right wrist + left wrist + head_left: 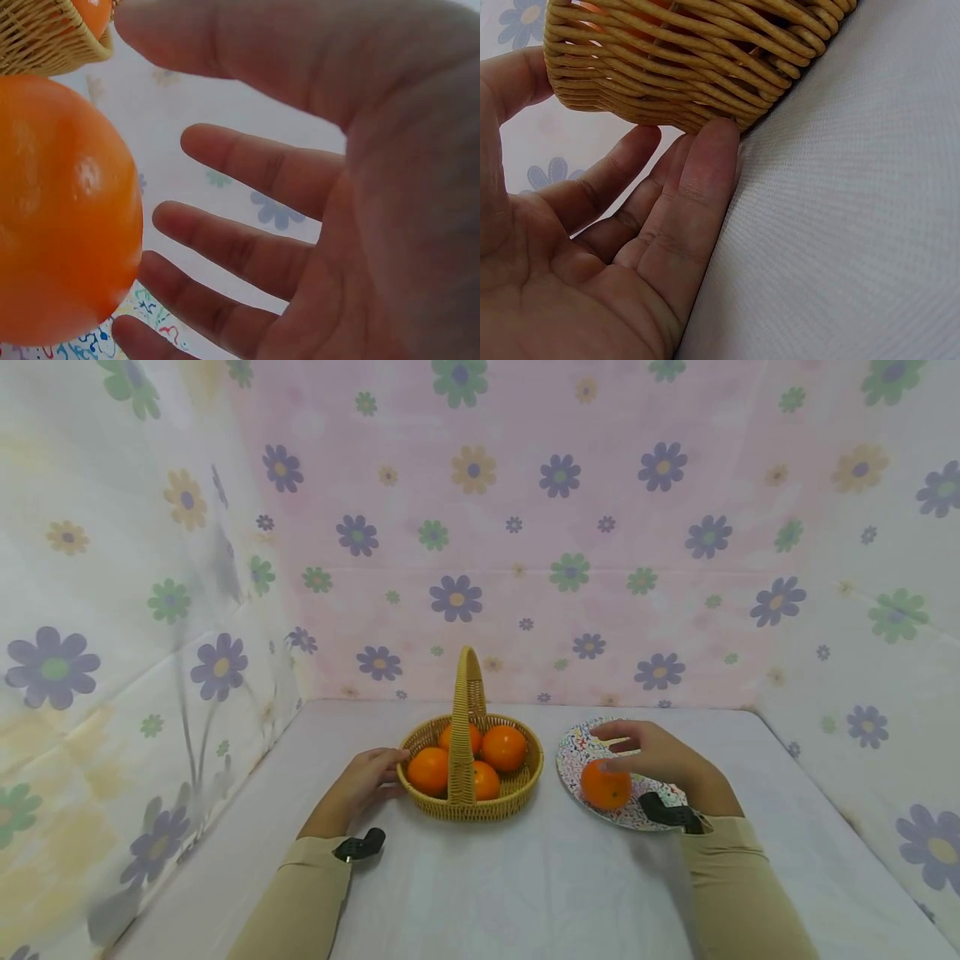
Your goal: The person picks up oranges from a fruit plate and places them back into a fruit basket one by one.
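A yellow wicker basket (480, 811) with a tall handle holds several oranges (504, 748). At its left side is my left hand (366, 778); in the left wrist view, its fairly straight fingers (709, 161) touch the woven wall (697, 67) low down, and the thumb lies by the rim. To the right, a single orange (604, 787) sits on a round plate (572, 758) with a colourful speckled pattern. Over that plate my right hand (667, 758) spreads around the far right side of the orange. The right wrist view shows its fingers loosely extended beside the fruit (64, 217), without a grip.
Both the basket and the plate stand on a white-covered table (510, 893). Flower-patterned cloth walls (517, 543) enclose the table at the back and on both sides. A gap of bare table separates basket and plate.
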Available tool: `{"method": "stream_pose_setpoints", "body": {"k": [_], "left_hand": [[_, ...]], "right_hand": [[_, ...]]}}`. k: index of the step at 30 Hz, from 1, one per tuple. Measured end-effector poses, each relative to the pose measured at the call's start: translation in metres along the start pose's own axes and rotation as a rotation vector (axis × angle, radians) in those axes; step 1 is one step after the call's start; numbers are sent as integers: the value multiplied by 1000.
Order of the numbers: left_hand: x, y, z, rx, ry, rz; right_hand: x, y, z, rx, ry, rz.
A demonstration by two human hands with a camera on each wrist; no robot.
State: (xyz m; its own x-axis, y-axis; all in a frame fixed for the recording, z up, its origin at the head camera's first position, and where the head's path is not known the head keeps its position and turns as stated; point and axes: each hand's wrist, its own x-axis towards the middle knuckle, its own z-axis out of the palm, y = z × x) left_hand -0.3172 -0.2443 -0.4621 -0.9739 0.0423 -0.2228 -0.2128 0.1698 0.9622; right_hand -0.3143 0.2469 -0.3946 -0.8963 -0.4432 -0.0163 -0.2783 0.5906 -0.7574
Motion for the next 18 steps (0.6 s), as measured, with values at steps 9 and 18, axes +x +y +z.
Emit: {"method": "stream_pose_setpoints", "body": {"k": [9, 18], "left_hand": [[-1, 1, 1, -2, -2, 0], [-2, 0, 0, -2, -3, 3]], "right_hand": [[-4, 15, -4, 49, -63, 8], [-8, 22, -4, 164, -99, 42]]}}
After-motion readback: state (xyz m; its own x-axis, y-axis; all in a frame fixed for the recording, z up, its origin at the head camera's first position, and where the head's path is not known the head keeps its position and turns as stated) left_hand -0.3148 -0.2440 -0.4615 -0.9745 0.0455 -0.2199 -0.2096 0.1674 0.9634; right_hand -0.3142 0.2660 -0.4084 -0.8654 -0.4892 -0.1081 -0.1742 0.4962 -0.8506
